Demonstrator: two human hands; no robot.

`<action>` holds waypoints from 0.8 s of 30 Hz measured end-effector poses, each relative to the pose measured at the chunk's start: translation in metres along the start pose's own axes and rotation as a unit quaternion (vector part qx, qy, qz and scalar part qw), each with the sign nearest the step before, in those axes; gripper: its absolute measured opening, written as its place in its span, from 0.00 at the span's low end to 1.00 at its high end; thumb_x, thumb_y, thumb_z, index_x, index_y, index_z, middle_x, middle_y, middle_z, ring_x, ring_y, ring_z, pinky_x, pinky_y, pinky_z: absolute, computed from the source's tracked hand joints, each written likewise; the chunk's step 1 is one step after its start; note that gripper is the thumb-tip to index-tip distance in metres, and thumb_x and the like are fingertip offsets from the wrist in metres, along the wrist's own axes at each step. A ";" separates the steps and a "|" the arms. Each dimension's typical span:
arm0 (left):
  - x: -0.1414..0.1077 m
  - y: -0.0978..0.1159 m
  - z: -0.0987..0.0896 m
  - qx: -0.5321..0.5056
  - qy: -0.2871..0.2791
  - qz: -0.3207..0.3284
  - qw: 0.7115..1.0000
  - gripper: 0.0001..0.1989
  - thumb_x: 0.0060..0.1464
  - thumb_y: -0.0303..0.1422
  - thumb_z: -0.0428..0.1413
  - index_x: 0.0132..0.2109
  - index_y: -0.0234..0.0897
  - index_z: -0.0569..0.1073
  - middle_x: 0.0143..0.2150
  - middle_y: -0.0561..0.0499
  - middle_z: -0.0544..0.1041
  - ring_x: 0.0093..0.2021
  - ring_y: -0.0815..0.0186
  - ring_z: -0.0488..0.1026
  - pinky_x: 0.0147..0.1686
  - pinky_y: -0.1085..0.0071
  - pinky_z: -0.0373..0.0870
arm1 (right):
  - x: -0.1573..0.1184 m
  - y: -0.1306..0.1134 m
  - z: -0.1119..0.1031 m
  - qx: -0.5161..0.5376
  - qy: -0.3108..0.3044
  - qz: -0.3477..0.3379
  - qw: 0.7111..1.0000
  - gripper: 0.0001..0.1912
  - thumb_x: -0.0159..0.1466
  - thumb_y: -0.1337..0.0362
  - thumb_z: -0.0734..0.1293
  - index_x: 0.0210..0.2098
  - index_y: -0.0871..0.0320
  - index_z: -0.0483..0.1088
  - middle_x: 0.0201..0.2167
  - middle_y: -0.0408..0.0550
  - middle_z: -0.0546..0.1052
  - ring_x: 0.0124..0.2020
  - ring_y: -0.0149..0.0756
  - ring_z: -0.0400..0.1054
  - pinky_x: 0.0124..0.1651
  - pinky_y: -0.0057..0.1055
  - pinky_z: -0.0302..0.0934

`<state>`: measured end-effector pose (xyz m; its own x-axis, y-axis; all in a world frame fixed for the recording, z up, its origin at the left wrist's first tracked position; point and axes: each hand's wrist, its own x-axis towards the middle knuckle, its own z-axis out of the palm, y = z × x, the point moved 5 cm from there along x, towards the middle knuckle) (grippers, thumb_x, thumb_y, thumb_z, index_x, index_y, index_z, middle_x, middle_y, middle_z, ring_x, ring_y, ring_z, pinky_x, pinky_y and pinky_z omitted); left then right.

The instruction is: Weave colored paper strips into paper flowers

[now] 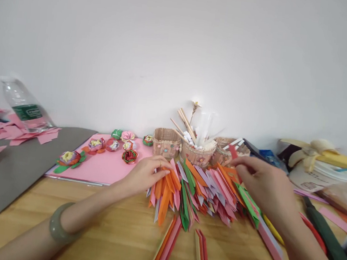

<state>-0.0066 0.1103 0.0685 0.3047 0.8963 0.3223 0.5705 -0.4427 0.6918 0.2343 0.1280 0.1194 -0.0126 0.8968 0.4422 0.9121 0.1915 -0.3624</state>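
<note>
Assorted folded-paper pieces, two bare hands among them

Item: one multicoloured pile of pointed folded-paper pieces (213, 188), in orange, pink, lilac and green, on a pale wooden surface (113, 227), between the hands.

Left hand (148, 173): ringed, a rounded grey-green bangle (56, 226) at the wrist. Thumb and fingers lie against orange folded-paper pieces (164, 203) at the pile's left end; whether they pinch, I cannot tell.

Right hand (261, 182): thumb and forefinger pinch a small red folded-paper piece (232, 151) at the pile's right end.

Nearer me: two bundles of long folded-paper strips (165, 247), lying apart, with red and orange among their colours.

Behind the pile: three woven tan baskets (161, 144) in a row, the middle one holding wooden sticks (187, 125).

To the left: a flat pink paper sheet (104, 171) bearing multicoloured paper flowers (130, 156); beyond it, a clear plastic bottle with a green label (28, 110), tilted, among pink paper scraps (47, 136).

To the right: a partly peeled yellow banana (333, 157) by a white-lidded cup (314, 178).
</note>
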 end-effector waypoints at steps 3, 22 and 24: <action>-0.002 0.002 0.001 0.000 -0.001 -0.002 1.000 0.11 0.53 0.27 0.49 0.39 0.37 0.76 0.39 0.48 0.76 0.39 0.66 0.71 0.41 0.71 0.65 | -0.006 -0.006 0.013 -0.160 -0.112 -0.053 0.979 0.12 0.56 0.63 0.58 0.23 0.51 0.73 0.23 0.44 0.76 0.24 0.40 0.68 0.20 0.28 0.44; -0.013 0.021 0.019 -0.233 -0.040 -0.173 0.956 0.12 0.49 0.32 0.53 0.39 0.32 0.76 0.32 0.48 0.78 0.25 0.71 0.69 0.26 0.75 0.65 | -0.030 -0.048 -0.001 -0.091 0.096 -0.200 0.971 0.09 0.60 0.61 0.61 0.27 0.55 0.71 0.29 0.46 0.76 0.25 0.35 0.68 0.22 0.28 0.51; -0.016 0.024 0.024 -0.294 -0.035 -0.204 0.933 0.12 0.48 0.32 0.54 0.38 0.32 0.76 0.29 0.49 0.77 0.22 0.72 0.67 0.25 0.76 0.65 | -0.046 -0.066 0.000 -0.044 0.118 -0.317 0.940 0.07 0.61 0.64 0.62 0.29 0.57 0.71 0.29 0.47 0.76 0.29 0.34 0.69 0.28 0.29 0.56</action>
<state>0.0207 0.0851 0.0646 0.2146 0.9739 -0.0734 0.1389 0.0439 0.9893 0.1748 0.0737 0.1229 -0.4825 0.4979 0.7206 0.7826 0.6145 0.0995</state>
